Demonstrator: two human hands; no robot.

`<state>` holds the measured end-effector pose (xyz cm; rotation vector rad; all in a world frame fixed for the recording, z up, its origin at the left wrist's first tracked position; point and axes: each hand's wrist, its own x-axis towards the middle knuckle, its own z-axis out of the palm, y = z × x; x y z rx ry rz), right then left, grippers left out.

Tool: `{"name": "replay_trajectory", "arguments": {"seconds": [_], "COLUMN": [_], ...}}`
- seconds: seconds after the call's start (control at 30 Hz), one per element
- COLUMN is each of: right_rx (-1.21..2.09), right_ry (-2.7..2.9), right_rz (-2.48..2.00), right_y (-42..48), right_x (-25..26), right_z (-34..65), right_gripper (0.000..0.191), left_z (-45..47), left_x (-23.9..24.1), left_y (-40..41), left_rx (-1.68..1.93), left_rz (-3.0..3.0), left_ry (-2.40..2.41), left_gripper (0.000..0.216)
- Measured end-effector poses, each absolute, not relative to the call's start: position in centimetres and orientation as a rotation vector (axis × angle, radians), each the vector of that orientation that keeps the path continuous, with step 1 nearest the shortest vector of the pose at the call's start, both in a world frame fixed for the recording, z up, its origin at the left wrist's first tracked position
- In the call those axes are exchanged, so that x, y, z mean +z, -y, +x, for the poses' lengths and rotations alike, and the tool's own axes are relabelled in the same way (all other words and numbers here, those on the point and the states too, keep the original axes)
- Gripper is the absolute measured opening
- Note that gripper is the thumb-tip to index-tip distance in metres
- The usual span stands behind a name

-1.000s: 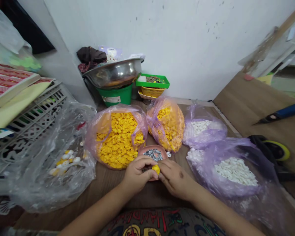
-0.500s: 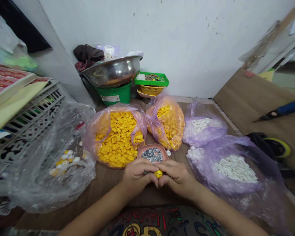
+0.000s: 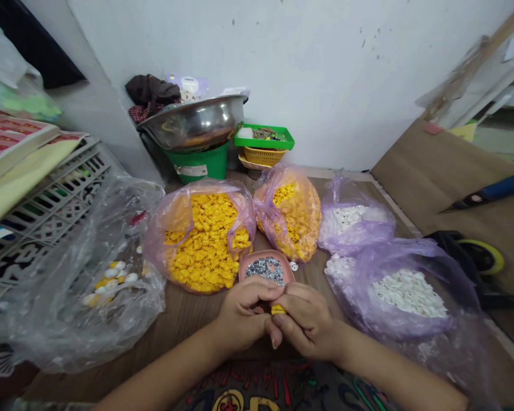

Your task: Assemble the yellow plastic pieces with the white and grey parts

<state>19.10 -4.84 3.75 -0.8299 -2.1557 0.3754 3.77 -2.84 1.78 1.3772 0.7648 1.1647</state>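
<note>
Head view: small yellow piece point(image 3: 278, 310) pinched between left hand point(image 3: 244, 314) and right hand point(image 3: 308, 319), fingertips together.

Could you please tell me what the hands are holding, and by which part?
A small yellow piece, pinched by its sides between the fingertips of the left hand and the right hand; the fingers hide most of it.

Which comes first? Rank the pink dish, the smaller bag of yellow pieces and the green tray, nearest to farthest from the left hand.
1. Pink dish, just beyond the left hand, which pinches a yellow piece.
2. Smaller bag of yellow pieces, behind the dish.
3. Green tray, back by the wall.
</note>
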Motion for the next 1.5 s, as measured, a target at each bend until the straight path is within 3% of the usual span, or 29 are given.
{"name": "replay_trajectory", "arguments": {"seconds": [0.3,0.47,0.53,0.8,0.93,1.07,1.3,1.5], "right_rx": [0.382,0.179,0.111,0.390,0.290,0.490,0.541,0.598], "right_ry": [2.094,2.106,2.140,2.114,1.870,1.973,1.934,1.963], "right_rz": [-0.765,-0.994,-1.077,-1.116,-1.522,-1.713,-1.808,-1.642], "right_y": [5.0,3.5,3.1,1.7,-0.1,-0.4,-0.4,1.2], "right_x": [4.2,2.2,1.0,0.6,1.3,-0.2,-3.7,-1.9], "right_z": [19.1,19.8,19.8,22.3,26.6,27.3,23.8,23.7], "right_gripper": [0.019,0.016,0.016,0.020,0.016,0.018,0.011,0.009], "left_z": [3.9,4.5,4.9,5.0,4.7,5.0,5.9,5.8], "left_x": [2.8,1.6,0.7,-0.6,-0.2,0.1,0.2,-0.3], "left_y": [3.3,2.0,1.5,0.2,0.1,0.2,0.3,0.5], "left_rx": [1.188,0.845,0.732,0.742,0.798,0.825,0.802,0.860], "left_rz": [1.357,0.934,0.775,0.776,0.757,0.669,0.665,0.674], "left_ry": [-0.786,-0.840,-0.855,-1.074,-1.182,-1.212,-1.200,-1.140], "left_gripper": [0.033,0.050,0.048,0.032,0.029,0.039,0.039,0.035]}}
